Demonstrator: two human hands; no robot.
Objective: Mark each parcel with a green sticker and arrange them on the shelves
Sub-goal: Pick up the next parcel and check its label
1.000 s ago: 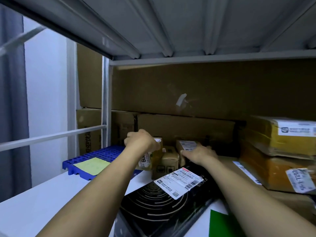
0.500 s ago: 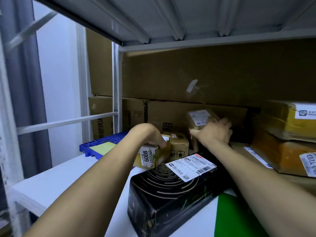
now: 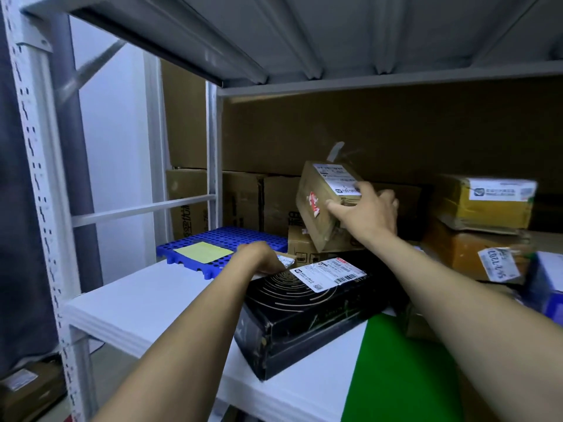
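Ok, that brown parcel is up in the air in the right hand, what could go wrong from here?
The brown parcel is tilted and the right hand holds it by one end only; it may slip onto the carton beneath. A swing right could bump the stacked yellow parcels. The left hand grips a small parcel behind the black box, which might snag it.

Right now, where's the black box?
Head view, centre: the black box lies on the white shelf, just right of the left hand, blue pallet behind-left.

Parcel storeroom: metal shelving stacked with labelled cartons.
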